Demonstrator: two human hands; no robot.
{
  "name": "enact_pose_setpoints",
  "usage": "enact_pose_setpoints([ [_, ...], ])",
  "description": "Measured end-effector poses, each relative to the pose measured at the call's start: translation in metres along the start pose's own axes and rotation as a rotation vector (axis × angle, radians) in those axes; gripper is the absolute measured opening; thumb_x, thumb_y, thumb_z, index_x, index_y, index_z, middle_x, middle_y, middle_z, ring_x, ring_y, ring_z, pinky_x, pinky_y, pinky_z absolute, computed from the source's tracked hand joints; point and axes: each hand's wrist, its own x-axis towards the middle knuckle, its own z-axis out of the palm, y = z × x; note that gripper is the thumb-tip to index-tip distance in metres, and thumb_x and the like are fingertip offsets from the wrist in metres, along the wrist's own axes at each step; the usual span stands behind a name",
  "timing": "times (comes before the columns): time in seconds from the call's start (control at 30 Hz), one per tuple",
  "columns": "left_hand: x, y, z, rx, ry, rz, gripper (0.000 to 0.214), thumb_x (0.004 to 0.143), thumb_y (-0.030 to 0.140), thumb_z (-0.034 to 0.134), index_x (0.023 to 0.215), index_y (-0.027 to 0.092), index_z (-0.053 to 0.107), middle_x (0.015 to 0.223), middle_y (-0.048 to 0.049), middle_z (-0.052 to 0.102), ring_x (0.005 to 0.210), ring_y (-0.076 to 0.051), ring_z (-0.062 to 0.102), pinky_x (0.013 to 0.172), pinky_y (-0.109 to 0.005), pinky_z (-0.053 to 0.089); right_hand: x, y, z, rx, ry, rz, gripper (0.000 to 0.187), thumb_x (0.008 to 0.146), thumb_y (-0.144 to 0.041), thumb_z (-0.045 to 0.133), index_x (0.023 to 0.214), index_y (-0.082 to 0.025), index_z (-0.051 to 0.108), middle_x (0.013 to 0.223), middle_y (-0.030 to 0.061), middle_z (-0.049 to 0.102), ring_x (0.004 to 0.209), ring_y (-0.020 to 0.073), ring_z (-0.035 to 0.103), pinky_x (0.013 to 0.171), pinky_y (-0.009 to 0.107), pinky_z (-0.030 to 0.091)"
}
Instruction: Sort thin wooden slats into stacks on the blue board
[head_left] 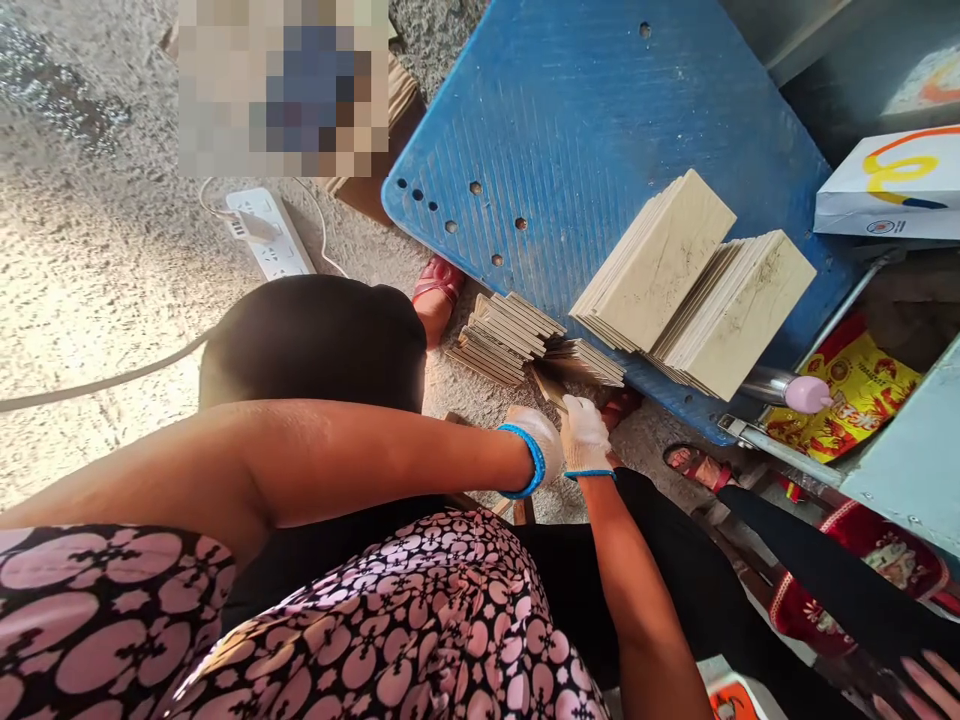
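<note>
Cannot tell the grip of the left hand, close beside the right hand pinching a tile, but could topple the uneven stack by snagging it.

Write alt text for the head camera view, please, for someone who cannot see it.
A person's gloved right hand holds a thin slab, the gloved left hand close by. Smaller slab stacks lie beyond; two larger beige stacks rest on a blue panel.

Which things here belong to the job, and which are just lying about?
Seemingly in the job:
left gloved hand
right gloved hand
held slab
staggered slab piles
beige slabs on platform

Seemingly lying about:
power strip
yellow packet
pink-topped bottle
</note>
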Motion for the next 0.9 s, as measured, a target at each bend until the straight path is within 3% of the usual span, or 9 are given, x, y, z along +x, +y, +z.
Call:
enact_pose_setpoints([
  [0.13,-0.004,-0.002,-0.021,0.079,-0.049,0.036,0.041,0.063,-0.004,0.072,0.102,0.005,0.08,0.109,-0.0281,0.074,0.111,-0.052,0.066,0.097,-0.069,0.05,-0.01,0.002,-0.013,0.034,-0.01,0.003,0.035,0.091,-0.032,0.056,0.125,-0.03,0.065,0.121,0.0095,0.066,0.117,0.0211,0.061,0.095,0.032,0.048],
  [0.2,-0.007,-0.001,-0.038,0.05,-0.002,0.002,0.035,0.079,0.011,0.066,0.112,0.002,0.076,0.113,-0.0305,0.072,0.114,-0.048,0.066,0.097,-0.062,0.053,-0.019,0.006,-0.025,0.038,-0.018,0.004,0.034,0.094,-0.031,0.053,0.126,-0.029,0.066,0.121,0.0099,0.067,0.113,0.021,0.063,0.094,0.031,0.048],
  [0.3,-0.01,-0.001,-0.058,-0.077,0.016,-0.076,0.043,0.097,0.035,0.046,0.116,0.007,0.073,0.104,-0.0231,0.076,0.102,-0.035,0.074,0.089,-0.044,0.059,-0.041,0.017,-0.046,0.045,-0.021,0.047,0.037,0.099,-0.031,0.048,0.131,-0.028,0.065,0.129,0.0089,0.066,0.108,0.0219,0.066,0.09,0.032,0.05],
  [0.4,-0.01,-0.003,-0.059,-0.569,-0.109,-0.185,0.042,0.097,0.042,0.045,0.101,0.01,0.072,0.084,-0.0141,0.076,0.074,-0.022,0.075,0.074,-0.031,0.061,-0.075,0.03,-0.06,0.075,0.065,0.059,0.038,0.099,-0.032,0.047,0.133,-0.03,0.065,0.135,0.0059,0.065,0.109,0.0234,0.067,0.088,0.034,0.051],
  [0.5,-0.007,-0.003,-0.044,-1.133,-0.142,-0.26,0.039,0.097,0.047,0.052,0.096,0.011,0.067,0.088,-0.0138,0.076,0.071,-0.02,0.074,0.069,-0.029,0.062,-0.116,0.039,-0.06,0.127,0.266,-0.04,0.039,0.098,-0.028,0.044,0.127,-0.027,0.069,0.134,0.0069,0.066,0.112,0.0244,0.067,0.09,0.036,0.053],
  [0.57,-0.005,0.002,-0.034,-1.339,-0.12,-0.281,0.03,0.097,0.04,0.056,0.1,0.012,0.067,0.092,-0.0128,0.076,0.075,-0.019,0.074,0.069,-0.029,0.063,-0.14,0.041,-0.055,0.157,0.368,-0.094,0.041,0.097,-0.027,0.042,0.128,-0.026,0.069,0.135,0.0082,0.066,0.114,0.0254,0.067,0.092,0.038,0.054],
  [0.67,-0.004,0.012,-0.024,-1.473,-0.066,-0.3,0.024,0.094,0.014,0.053,0.116,0.012,0.065,0.096,-0.0103,0.077,0.081,-0.018,0.076,0.07,-0.027,0.064,-0.166,0.041,-0.047,0.226,0.416,-0.114,0.042,0.098,-0.031,0.042,0.131,-0.026,0.068,0.137,0.0093,0.065,0.12,0.0271,0.065,0.098,0.043,0.054],
  [0.8,-0.006,0.025,-0.02,-1.412,-0.043,-0.291,0.037,0.086,0.002,0.051,0.12,0.007,0.065,0.097,-0.0139,0.077,0.085,-0.021,0.076,0.065,-0.027,0.063,-0.182,0.051,-0.044,0.493,0.347,-0.084,0.05,0.091,-0.051,0.06,0.134,-0.026,0.067,0.143,0.0101,0.061,0.131,0.0298,0.059,0.107,0.045,0.051],
  [0.9,-0.011,0.031,-0.021,-1.277,-0.033,-0.225,0.033,0.082,0.002,0.053,0.11,0.008,0.069,0.098,-0.0134,0.077,0.079,-0.022,0.075,0.059,-0.027,0.062,-0.179,0.057,-0.051,0.774,0.322,0.103,0.069,0.086,-0.062,0.062,0.142,-0.021,0.06,0.144,0.012,0.06,0.131,0.0292,0.06,0.104,0.041,0.053],
])
